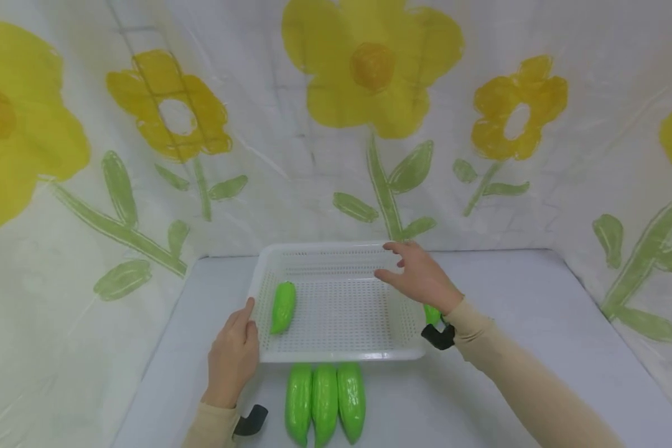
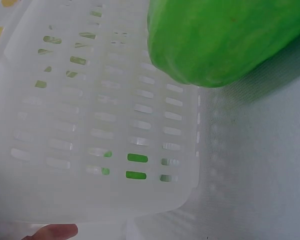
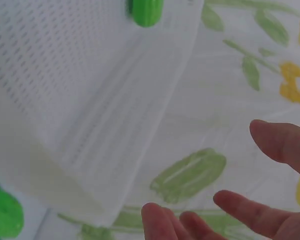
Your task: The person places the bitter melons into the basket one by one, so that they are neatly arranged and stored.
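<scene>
Screened-off tabletop setup, room type unclear: pale table (image 1: 529, 298), flower-printed sheeting (image 1: 280, 193) on three sides.

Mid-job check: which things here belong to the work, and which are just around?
Seemingly part of the work:
White basket
Green vegetable inside it
Three green vegetables in front
Partly hidden green vegetable at right
Left hand at the basket's left side
Empty right hand over the basket

Just around:
Flowered sheet behind
Table underneath
Black pieces at the wrists

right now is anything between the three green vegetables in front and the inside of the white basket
Yes: the white basket has its near wall and rim between the three green vegetables and its inside. I see nothing else in the way.
</scene>
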`<action>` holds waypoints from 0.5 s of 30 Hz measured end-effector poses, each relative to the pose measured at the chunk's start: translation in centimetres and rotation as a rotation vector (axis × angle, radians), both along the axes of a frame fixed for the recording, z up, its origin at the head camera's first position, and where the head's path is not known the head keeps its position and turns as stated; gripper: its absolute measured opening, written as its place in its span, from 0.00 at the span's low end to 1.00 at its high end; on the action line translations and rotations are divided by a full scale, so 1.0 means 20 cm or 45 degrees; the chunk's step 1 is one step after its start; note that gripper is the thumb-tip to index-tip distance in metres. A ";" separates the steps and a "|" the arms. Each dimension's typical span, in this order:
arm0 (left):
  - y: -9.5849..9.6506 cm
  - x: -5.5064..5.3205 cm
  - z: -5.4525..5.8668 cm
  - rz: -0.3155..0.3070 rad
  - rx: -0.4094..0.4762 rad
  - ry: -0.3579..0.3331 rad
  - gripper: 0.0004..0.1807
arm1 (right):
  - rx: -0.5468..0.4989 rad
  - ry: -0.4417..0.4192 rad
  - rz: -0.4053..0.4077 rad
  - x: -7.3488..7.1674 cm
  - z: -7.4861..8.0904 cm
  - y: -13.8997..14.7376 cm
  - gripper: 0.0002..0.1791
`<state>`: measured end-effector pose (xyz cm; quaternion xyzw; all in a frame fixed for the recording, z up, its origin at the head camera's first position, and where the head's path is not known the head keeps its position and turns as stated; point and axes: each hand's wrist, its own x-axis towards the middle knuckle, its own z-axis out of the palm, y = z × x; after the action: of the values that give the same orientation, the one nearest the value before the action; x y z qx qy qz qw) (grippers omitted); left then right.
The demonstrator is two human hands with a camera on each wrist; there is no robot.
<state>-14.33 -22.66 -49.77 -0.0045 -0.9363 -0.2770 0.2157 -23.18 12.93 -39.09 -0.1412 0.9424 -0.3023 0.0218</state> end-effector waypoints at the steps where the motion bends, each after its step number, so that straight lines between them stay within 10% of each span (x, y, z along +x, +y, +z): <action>1: 0.00 0.00 0.00 -0.001 -0.002 0.008 0.25 | 0.000 0.007 -0.018 0.00 0.00 0.05 0.37; 15: 0.00 0.00 0.02 0.017 0.017 -0.091 0.26 | 0.055 -0.043 -0.162 0.05 -0.06 0.58 0.39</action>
<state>-14.30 -22.58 -49.36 0.0133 -0.9416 -0.2818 0.1839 -22.26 24.51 -40.38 -0.0753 0.9553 -0.2850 0.0215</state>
